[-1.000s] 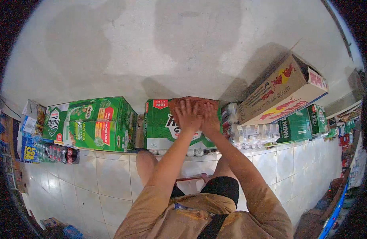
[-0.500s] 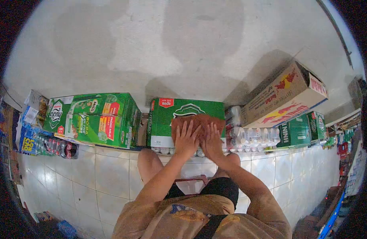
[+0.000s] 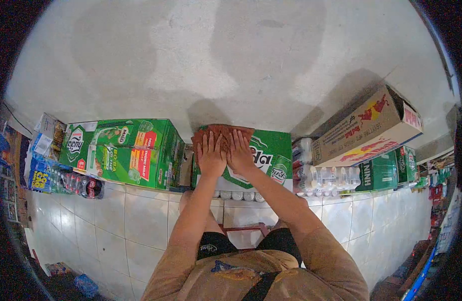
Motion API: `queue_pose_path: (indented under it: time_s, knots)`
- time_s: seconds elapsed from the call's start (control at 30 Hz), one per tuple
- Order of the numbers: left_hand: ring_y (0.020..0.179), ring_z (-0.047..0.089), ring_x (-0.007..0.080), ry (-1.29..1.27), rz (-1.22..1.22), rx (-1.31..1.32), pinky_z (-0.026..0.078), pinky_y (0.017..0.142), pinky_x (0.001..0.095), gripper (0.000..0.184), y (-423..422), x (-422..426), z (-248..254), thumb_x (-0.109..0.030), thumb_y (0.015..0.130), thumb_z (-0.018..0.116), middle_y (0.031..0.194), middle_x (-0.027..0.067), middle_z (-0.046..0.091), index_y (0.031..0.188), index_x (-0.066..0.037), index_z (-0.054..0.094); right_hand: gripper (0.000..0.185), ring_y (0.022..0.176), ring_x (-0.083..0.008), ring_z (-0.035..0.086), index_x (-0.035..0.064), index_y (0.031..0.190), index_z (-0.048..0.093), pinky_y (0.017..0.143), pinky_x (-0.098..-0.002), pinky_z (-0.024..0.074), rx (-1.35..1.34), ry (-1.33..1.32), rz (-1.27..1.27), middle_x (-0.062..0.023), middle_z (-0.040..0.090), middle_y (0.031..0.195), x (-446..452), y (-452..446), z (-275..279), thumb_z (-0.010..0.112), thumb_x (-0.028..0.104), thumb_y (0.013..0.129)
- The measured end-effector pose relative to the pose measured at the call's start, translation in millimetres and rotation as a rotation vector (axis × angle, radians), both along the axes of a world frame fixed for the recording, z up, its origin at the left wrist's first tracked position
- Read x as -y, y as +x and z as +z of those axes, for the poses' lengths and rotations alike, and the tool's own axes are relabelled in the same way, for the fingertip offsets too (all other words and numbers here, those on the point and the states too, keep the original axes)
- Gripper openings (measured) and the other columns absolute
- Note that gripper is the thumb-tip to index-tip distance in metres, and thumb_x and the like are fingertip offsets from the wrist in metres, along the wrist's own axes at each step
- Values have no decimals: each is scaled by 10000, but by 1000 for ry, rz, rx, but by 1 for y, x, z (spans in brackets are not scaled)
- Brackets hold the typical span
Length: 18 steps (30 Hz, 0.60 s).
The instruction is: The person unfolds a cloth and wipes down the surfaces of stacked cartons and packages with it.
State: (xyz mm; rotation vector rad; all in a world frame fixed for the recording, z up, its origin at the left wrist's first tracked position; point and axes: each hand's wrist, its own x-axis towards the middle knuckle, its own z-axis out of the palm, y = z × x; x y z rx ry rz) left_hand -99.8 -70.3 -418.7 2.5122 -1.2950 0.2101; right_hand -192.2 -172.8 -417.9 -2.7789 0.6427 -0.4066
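Observation:
A reddish-brown cloth (image 3: pixel 223 131) lies on the back left part of a green and white beverage case (image 3: pixel 271 145). Pressed flat on the cloth is my left hand (image 3: pixel 211 154), its fingers spread apart and pointing at the wall. Right beside it, my right hand (image 3: pixel 239 153) also rests flat on the cloth with its fingers stretched out. Neither hand is wrapped round anything. Silver can ends (image 3: pixel 237 195) show below the front edge of the case.
Green Milo cartons (image 3: pixel 125 150) stand on the left, with dark bottles (image 3: pixel 90 187) in front. To the right are wrapped bottles (image 3: pixel 328 178), a tilted Red Bull box (image 3: pixel 368 128) and another green case (image 3: pixel 381 171). Behind rises a wall (image 3: pixel 261 75).
Both hands and the cloth have moved from the case's right side, first toward its front edge, then to its back left. The case's printed logo is more exposed on the right.

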Motion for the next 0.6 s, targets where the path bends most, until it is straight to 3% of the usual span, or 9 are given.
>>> queue_pose_path:
  time_s: [0.13,0.17,0.33,0.43,0.6]
  knots:
    - [1500,161,345,119,7,-83,106,1204,548,628,15,16,10,-351,913,434,1628,145,192,1520,-198,380,688,1487,-376,187,-85,1491,272,1211,-507,154,-149,-115,-17,-241,221,1588,11,11,-8,406,323,954]
    - [1503,143,348,130,3,-82,93,1205,552,628,15,17,13,-358,916,426,1632,145,177,1522,-202,376,681,1493,-369,174,-76,1487,300,1214,-506,139,-113,-43,-36,-236,233,1587,12,14,-8,393,342,958]
    - [1509,102,363,172,-22,-66,73,1197,582,654,15,14,3,-391,929,425,1641,147,138,1549,-215,316,684,1500,-375,148,-57,1491,312,1213,-525,123,-207,-91,-15,-236,206,1596,9,7,-4,417,336,942]
    - [1507,84,389,230,-37,-79,57,1183,616,697,-12,-6,5,-414,931,442,1641,166,119,1565,-181,268,687,1492,-409,151,-41,1490,326,1210,-526,129,-144,-53,70,-261,209,1586,-4,-24,0,479,302,915]
    - [1497,5,457,310,-161,-131,0,1142,690,754,-99,-42,7,-431,921,494,1633,232,50,1568,-135,246,680,1490,-428,137,-46,1494,314,1211,-533,115,-219,23,241,-288,175,1586,-25,-122,19,478,285,922]
